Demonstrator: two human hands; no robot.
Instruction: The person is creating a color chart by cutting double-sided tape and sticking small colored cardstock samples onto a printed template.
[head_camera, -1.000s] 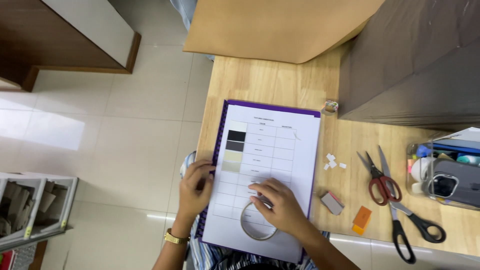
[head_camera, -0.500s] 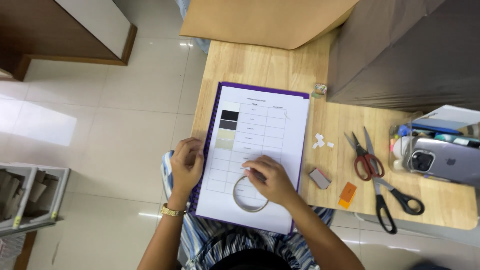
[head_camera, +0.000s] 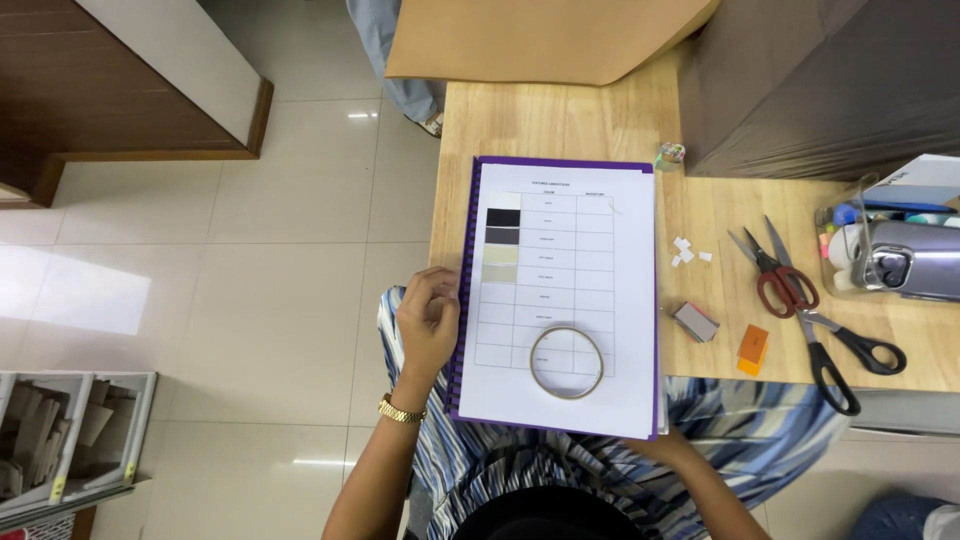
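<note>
Head view looks straight down: the left hand (head_camera: 428, 322) rests with curled fingers against the spiral edge of a purple-backed binder (head_camera: 556, 296), its grip loosely bent and touching the binding, not closed around anything. A gold watch (head_camera: 401, 410) sits on that wrist. The right hand (head_camera: 668, 447) is mostly hidden under the binder's lower right corner, so whether its grip is spread or pressed together cannot be told.

On top of the binder lies a white sheet with a printed table; small swatches in white, black, grey and cream fill its left column. A ring of clear tape (head_camera: 566, 361) lies flat on the lower part of the sheet, untouched by either hand. The binder overhangs the near edge of the bench (head_camera: 560, 120), which is light wood.

Right of the binder lie white paper scraps (head_camera: 688, 251), a small grey block (head_camera: 694, 322), an orange piece (head_camera: 752, 349), red-handled scissors (head_camera: 772, 272) and black-handled scissors (head_camera: 838, 351), the two pairs crossing. A clear container (head_camera: 890, 250) stands at the far right. Brown cardboard (head_camera: 545, 38) covers the bench's far end. Pale glossy floor tiles (head_camera: 250, 300) stretch to the left
</note>
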